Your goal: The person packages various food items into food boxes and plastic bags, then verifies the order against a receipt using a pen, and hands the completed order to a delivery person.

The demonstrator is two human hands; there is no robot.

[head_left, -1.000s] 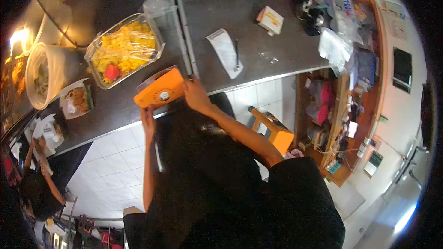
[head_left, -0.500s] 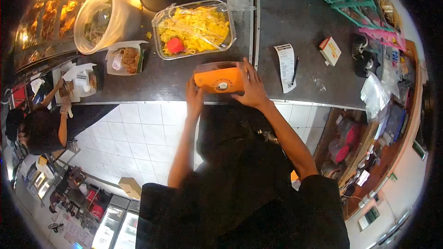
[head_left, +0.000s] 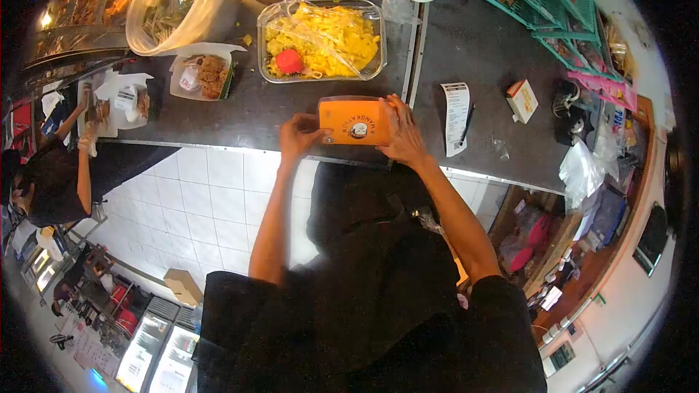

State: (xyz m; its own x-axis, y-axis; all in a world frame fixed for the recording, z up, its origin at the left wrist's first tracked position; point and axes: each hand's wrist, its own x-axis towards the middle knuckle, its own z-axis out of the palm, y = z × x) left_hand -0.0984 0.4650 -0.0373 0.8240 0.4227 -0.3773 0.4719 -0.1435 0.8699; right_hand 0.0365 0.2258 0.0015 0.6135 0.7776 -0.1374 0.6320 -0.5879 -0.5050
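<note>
An orange cardboard food box (head_left: 354, 121) with dark lettering and a round logo is at the front edge of the counter. On its left end, my left hand (head_left: 300, 137) presses with fingers and thumb. The fingers of my right hand (head_left: 405, 135) are closed on the opposite end. Just behind the box is a clear tray (head_left: 320, 44) of yellow food, partly covered by plastic wrap, with a red lump inside. Whether the box holds anything is hidden.
An open box of fried food (head_left: 207, 76) and a clear round tub (head_left: 171, 11) are on the left. To the right lie a receipt (head_left: 456, 118), a pen (head_left: 470, 122) and a small carton (head_left: 522, 100). Farther left, a co-worker (head_left: 54, 182) handles another open box.
The orange box has tipped so its printed face shows more fully, and the dark gap along its top has narrowed. My left hand has shifted around its left end. The whole view has shifted slightly.
</note>
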